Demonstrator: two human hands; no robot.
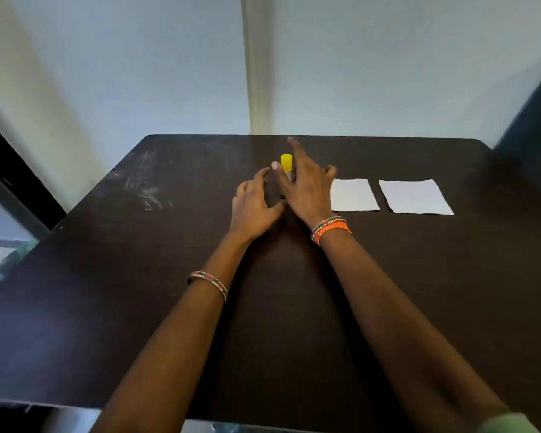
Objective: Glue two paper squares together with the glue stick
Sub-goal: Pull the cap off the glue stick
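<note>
A glue stick (286,162) with a yellow cap stands upright on the dark table (138,307), towards its far side. My right hand (305,185) reaches around it with spread fingers and hides its lower body; whether the fingers touch it I cannot tell. My left hand (253,204) hovers just left of the stick, fingers loosely curved and holding nothing. Two white paper squares lie flat to the right, side by side and apart: the nearer square (353,195) just beyond my right hand, the farther square (416,196) further right.
The table's far edge runs along a pale wall (169,73). White scuff marks (144,189) show on the table's left part. A dark object (534,120) stands at the far right corner. The table's front edge lies at the bottom of the view.
</note>
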